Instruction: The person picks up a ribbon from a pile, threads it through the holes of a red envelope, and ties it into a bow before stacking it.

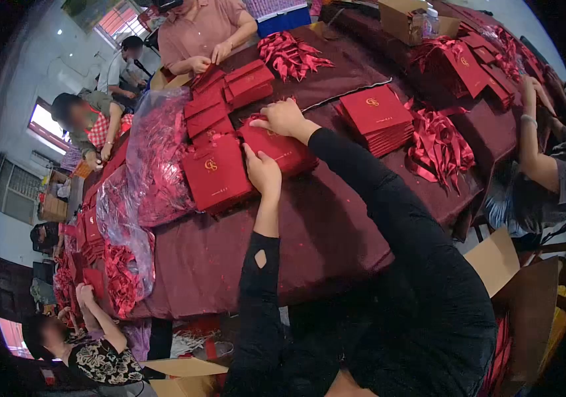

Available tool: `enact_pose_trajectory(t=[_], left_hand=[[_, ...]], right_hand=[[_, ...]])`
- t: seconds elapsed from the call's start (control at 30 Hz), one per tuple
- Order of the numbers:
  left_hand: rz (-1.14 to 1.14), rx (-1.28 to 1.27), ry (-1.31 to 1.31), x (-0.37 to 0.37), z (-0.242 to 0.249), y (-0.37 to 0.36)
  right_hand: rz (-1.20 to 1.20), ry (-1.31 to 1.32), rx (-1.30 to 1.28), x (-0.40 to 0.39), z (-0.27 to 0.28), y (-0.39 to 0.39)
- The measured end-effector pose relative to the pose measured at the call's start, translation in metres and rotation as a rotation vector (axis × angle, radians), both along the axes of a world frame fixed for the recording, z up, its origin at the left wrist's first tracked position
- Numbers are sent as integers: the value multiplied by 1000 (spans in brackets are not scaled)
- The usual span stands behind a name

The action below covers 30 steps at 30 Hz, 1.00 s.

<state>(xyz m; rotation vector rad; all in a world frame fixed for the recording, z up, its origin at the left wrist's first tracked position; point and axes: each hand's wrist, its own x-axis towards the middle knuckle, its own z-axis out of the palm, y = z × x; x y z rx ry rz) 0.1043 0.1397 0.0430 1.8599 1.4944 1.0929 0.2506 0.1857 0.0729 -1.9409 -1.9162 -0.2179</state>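
My left hand (pixel 262 172) rests on the near edge of a red folder (pixel 282 149) lying on the maroon tablecloth (pixel 309 231). My right hand (pixel 284 118) presses the far end of the same folder. Just left of it lies a stack of red folders with a gold emblem (pixel 215 173). More red folders (pixel 220 99) are spread beyond it. Both arms wear black sleeves.
Another red folder stack (pixel 377 118) and red ribbon bundles (pixel 440 147) lie to the right. A clear plastic bag of ribbons (pixel 150 165) sits at left. Other people work around the table; one in pink (pixel 200 30) stands opposite. Cardboard boxes (pixel 495 261) stand near me.
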Motion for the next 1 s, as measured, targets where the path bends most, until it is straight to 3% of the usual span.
enact_pose_trajectory(t=[0.33, 0.43, 0.5, 0.53, 0.63, 0.73, 0.8, 0.83, 0.9, 0.93, 1.0], left_hand=[[35, 72, 197, 6, -12, -7], [91, 515, 494, 7, -11, -14], [-74, 840, 542, 6, -2, -21], [-161, 675, 453, 10, -11, -23], [-178, 690, 462, 14, -23, -27], [-172, 628, 550, 15, -19, -25], [-160, 600, 537, 16, -12, -28], [-152, 630, 487, 17, -11, -27], [-129, 595, 474, 21, -1, -29], [-121, 591, 479, 22, 8, -32], [-110, 620, 489, 23, 20, -34]], right_hand=[[-73, -8, 247, -7, -30, -7], [-103, -39, 233, -9, -31, -10], [-118, -27, 256, -6, -33, -9], [-108, -9, 231, -8, -30, -12], [-64, 43, 179, -2, -27, -9], [12, 150, 669, 9, -14, -3], [-230, 346, 489, 39, 48, -38], [-352, 351, 481, 71, 53, -41], [-488, 358, 200, 133, 70, -74], [-520, 268, 4, 166, 77, -93], [-514, 411, -149, 218, 75, -124]])
